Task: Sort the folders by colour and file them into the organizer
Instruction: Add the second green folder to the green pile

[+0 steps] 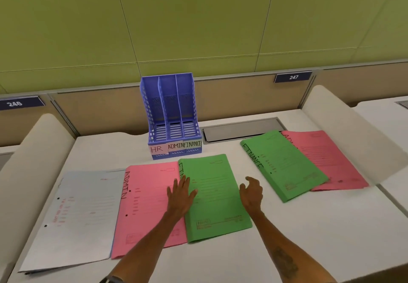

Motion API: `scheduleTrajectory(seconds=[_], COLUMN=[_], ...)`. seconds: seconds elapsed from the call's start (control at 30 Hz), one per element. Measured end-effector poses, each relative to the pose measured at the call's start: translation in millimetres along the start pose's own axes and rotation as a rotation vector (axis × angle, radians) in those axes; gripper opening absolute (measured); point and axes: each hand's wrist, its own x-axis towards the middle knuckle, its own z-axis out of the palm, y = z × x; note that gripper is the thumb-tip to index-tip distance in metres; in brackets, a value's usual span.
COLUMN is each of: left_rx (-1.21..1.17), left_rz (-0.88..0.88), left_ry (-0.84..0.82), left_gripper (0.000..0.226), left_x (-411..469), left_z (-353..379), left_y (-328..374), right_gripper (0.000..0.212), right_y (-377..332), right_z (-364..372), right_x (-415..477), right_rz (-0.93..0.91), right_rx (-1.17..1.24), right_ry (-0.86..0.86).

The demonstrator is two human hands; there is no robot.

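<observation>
A blue three-slot organizer (171, 114), labelled HR, ADMIN and FINANCE, stands at the back of the white desk with nothing in its slots. In front lie a white folder (75, 214), a pink ADMIN folder (148, 203) and a green FINANCE folder (217, 203), side by side and overlapping. Further right, a second green folder (284, 163) lies on a second pink folder (335, 161). My left hand (181, 194) rests flat with straight fingers across the pink and green folders' seam. My right hand (251, 191) hovers at the green folder's right edge, fingers loosely curled, holding nothing.
A grey cable hatch (240, 129) is set into the desk (309, 227) behind the right folders. Curved white side dividers (33, 161) (344, 123) bound the desk left and right. A brown partition with number plates 246 (15, 103) and 247 (293, 77) runs along the back.
</observation>
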Motion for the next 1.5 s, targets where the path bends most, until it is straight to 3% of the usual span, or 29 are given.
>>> scheduleTrajectory(seconds=[0.37,0.77,0.9,1.03,1.33,1.5], left_rx=[0.040,0.008,0.003,-0.014,-0.025,-0.089], left_rz=[0.136,0.155,0.150,0.162,0.198,0.237], left_ry=[-0.065,-0.036,-0.028,-0.012,-0.009,0.004], left_gripper=[0.060,0.054,0.052,0.050,0.049,0.050], left_x=[16,25,29,31,32,28], left_z=[35,45,44,43,40,38], left_y=[59,68,67,69,65,59], right_gripper=[0.049,0.060,0.062,0.041,0.053,0.042], right_y=[70,93,93,99,77,74], right_z=[-76,-117,-122,-118,-111,-97], right_x=[46,80,87,93,68,47], right_rz=[0.469,0.695,0.707,0.617,0.382,0.388], right_rx=[0.295,0.774,0.949,1.039,1.320,1.425], right_ry=[0.412,0.430,0.417,0.365,0.011,-0.093])
